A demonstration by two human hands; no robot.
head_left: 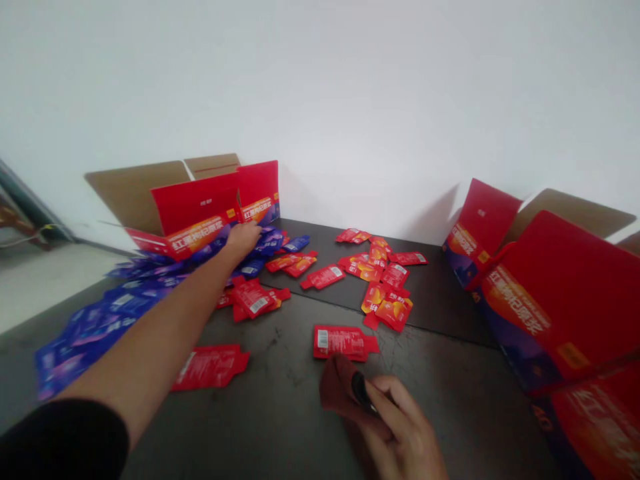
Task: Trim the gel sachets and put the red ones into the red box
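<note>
The left hand (243, 241) lay palm-down on a heap of flat blue foil sachets (125, 313) at the front lip of the open red cardboard carton (195, 207). Its grip was spread, and whether it held a sachet could not be determined. The right hand (395, 427), well in front of the carton, was closed in a pinch on a blurred dark-red flat object (340, 383) of uncertain kind. Roughly twenty-five flat red foil sachets (380, 293) lay scattered on the dark desk (280, 407) to the carton's right. The blue sachets overlapped too heavily to count. Two further red cardboard cartons (560, 293) stood far to the carton's right. Each sachet was judged light, soft and slippery, best taken by its flat sealed edge or narrow tab.
</note>
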